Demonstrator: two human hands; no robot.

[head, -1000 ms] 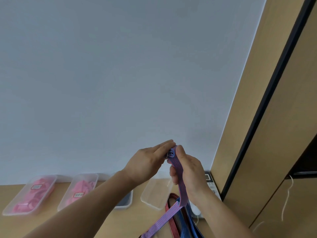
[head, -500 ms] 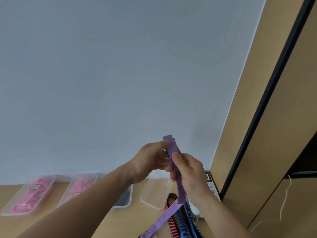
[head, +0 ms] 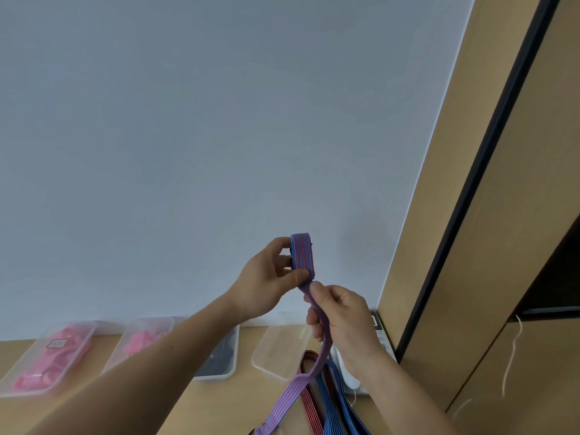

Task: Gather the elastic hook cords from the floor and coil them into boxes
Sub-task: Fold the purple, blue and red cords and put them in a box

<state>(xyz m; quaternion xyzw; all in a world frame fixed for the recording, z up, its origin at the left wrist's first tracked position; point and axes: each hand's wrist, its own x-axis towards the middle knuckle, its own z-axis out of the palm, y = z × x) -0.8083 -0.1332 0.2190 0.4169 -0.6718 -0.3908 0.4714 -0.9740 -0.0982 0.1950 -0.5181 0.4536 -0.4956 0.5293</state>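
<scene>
Up against the pale wall (head: 219, 120), the striped cord (head: 303, 255) is folded into a small loop, pinched between the left hand's (head: 266, 284) thumb and fingers. Just below, the right hand (head: 342, 315) curls around its trailing length. Beneath them, a red cord (head: 309, 394) and a blue cord (head: 332, 400) lie on the floor (head: 244, 400) beside a clear box (head: 276, 353).

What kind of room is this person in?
Probably a plain indoor room, maybe a home or workroom: a pale blue-grey wall, a light wooden floor, and clear plastic boxes lined along it.
</scene>
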